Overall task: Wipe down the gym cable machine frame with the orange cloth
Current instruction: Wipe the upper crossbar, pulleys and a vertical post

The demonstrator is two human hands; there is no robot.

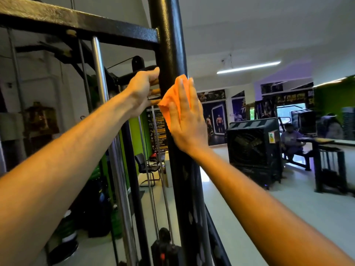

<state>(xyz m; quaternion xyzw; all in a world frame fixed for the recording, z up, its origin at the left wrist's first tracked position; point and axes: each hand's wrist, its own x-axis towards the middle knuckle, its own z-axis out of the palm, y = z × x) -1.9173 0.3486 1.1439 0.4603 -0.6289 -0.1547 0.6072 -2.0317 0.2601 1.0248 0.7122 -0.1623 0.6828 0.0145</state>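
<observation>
The black upright post [173, 54] of the cable machine frame rises through the middle of the head view, joined at the top left by a dusty black crossbar [76, 22]. My right hand [185, 120] lies flat, fingers straight, pressing the orange cloth [171, 98] against the post at about head height. My left hand [143, 91] reaches in from the left and grips the post's left side, its fingers curled round the back and partly hidden.
Chrome guide rods [99, 77] and cables run down behind the post, with a weight stack [165, 248] below. A large black air cooler [253, 148] stands on the floor to the right. A seated person [291, 139] and benches are beyond it; an office chair [147, 166] is behind.
</observation>
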